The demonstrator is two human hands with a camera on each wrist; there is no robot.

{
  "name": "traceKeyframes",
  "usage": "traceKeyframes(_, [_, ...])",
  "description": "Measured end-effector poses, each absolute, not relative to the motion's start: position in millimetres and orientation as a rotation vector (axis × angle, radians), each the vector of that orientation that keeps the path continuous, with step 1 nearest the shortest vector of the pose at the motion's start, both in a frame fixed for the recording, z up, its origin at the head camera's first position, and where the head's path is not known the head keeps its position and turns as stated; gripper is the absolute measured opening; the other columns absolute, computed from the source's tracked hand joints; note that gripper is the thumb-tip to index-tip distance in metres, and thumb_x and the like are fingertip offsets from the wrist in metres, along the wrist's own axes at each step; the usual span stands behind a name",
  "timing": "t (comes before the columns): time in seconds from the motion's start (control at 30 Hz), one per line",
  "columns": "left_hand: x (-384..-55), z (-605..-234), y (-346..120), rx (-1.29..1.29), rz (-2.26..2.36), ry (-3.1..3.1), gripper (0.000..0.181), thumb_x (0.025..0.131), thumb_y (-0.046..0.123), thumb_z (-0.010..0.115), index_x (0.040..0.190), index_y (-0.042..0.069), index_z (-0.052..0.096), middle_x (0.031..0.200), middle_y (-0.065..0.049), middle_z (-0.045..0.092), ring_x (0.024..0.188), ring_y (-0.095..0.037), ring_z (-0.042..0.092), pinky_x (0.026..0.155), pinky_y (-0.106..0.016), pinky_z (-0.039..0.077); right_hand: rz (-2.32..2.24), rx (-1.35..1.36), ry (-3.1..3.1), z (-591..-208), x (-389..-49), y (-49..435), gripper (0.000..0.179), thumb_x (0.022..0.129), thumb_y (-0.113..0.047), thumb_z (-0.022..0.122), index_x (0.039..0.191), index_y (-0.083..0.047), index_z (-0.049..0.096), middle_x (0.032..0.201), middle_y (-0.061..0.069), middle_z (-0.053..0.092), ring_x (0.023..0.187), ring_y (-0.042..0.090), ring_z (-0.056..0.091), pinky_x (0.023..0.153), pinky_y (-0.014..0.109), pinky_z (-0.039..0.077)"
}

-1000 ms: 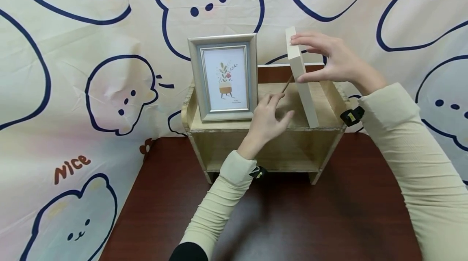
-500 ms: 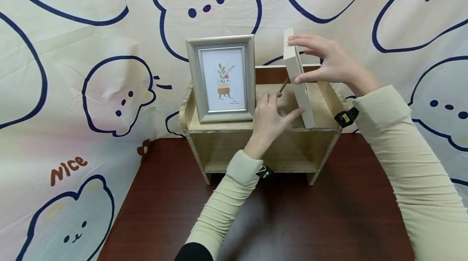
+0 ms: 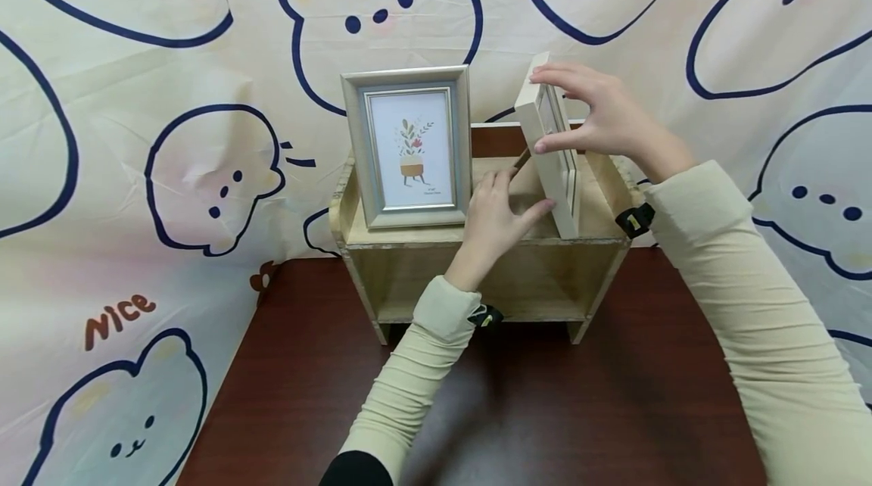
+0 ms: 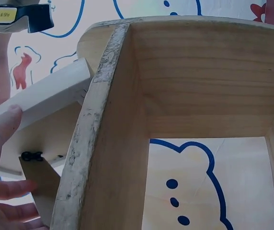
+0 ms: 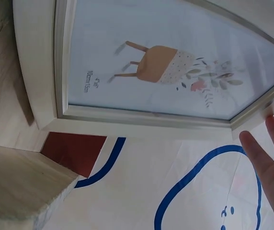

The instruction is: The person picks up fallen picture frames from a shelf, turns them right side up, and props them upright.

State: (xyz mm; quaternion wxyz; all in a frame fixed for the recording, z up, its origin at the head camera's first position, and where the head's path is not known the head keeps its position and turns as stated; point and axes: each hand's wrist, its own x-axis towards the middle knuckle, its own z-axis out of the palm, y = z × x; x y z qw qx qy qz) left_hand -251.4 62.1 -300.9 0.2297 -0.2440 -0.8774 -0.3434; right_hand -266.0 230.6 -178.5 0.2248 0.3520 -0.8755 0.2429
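Note:
A white picture frame [image 3: 560,194] stands nearly edge-on on the upper shelf, with its plant print [image 5: 165,72] facing right. My right hand [image 3: 609,113] grips its upper part, thumb on the near edge and fingers at the top. Behind the frame, a brown stand [image 4: 42,191] sticks out on a black hinge. My left hand [image 3: 492,217] has its thumb on the frame's near edge, as the left wrist view shows. The other fingers of that hand reach to the stand, spread and fairly straight.
A silver-and-blue picture frame [image 3: 409,145] stands upright on the shelf's left part, facing me. The small wooden shelf unit [image 3: 480,240] has raised sides and a lower compartment. Beneath it is a dark red-brown table [image 3: 545,410]; a cartoon-bear cloth [image 3: 225,70] hangs behind.
The white frame has turned slightly, so its front now shows a little on the right. My left thumb has come onto its edge. My right hand has kept its grip.

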Motion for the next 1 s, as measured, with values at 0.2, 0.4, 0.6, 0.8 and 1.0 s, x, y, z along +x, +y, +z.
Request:
traceKeyframes(0.2, [-245.5, -305.5, 65.6, -0.714, -0.996, -2.165, 0.057, 0.078, 0.038, 0.070, 0.112, -0.006, 0.055, 0.115, -0.017, 0.054, 0.108, -0.028, 0.048, 0.092, -0.033, 0.040, 0.642, 0.951, -2.394, -179.5, -267.8, 228.6, 0.079, 0.060, -0.013, 0.084, 0.130, -0.003, 0.048, 0.135, 0.014, 0.044, 0.124, 0.024, 0.039, 0.090, 0.048, 0.041])
traceKeyframes(0.4, [-243.2, -308.2, 77.4, -0.782, -1.168, -2.025, 0.039, 0.080, 0.026, 0.070, 0.102, -0.005, 0.059, 0.086, -0.011, 0.064, 0.080, -0.019, 0.060, 0.073, -0.021, 0.046, 0.655, 0.964, -2.381, -180.2, -270.4, 229.0, 0.080, 0.060, -0.010, 0.084, 0.130, -0.002, 0.047, 0.136, 0.015, 0.042, 0.125, 0.023, 0.037, 0.090, 0.050, 0.042])
traceKeyframes(0.6, [-241.2, -310.8, 85.3, -0.810, -1.258, -1.992, 0.016, 0.082, 0.016, 0.066, 0.083, 0.000, 0.062, 0.071, -0.006, 0.065, 0.063, -0.011, 0.060, 0.058, -0.012, 0.043, 0.803, 1.019, -2.411, -178.7, -271.7, 232.8, 0.079, 0.062, -0.001, 0.081, 0.133, -0.003, 0.045, 0.138, 0.013, 0.040, 0.127, 0.019, 0.033, 0.094, 0.049, 0.038])
traceKeyframes(0.8, [-237.8, -307.2, 86.9, -0.791, -1.212, -1.992, 0.018, 0.080, 0.016, 0.065, 0.087, 0.001, 0.060, 0.073, -0.006, 0.064, 0.064, -0.013, 0.059, 0.057, -0.014, 0.042, 0.876, 1.061, -2.449, -173.5, -273.6, 238.4, 0.073, 0.068, -0.001, 0.077, 0.134, -0.005, 0.044, 0.140, 0.009, 0.039, 0.130, 0.012, 0.029, 0.098, 0.045, 0.036])
traceKeyframes(1.0, [-238.0, -308.2, 89.2, -0.833, -1.211, -1.989, 0.020, 0.080, 0.014, 0.066, 0.089, -0.001, 0.057, 0.071, -0.007, 0.062, 0.061, -0.014, 0.058, 0.054, -0.011, 0.039, 0.808, 1.044, -2.529, -167.5, -278.7, 247.3, 0.070, 0.069, -0.007, 0.077, 0.132, -0.006, 0.046, 0.146, 0.009, 0.028, 0.133, 0.022, 0.024, 0.096, 0.056, 0.032])
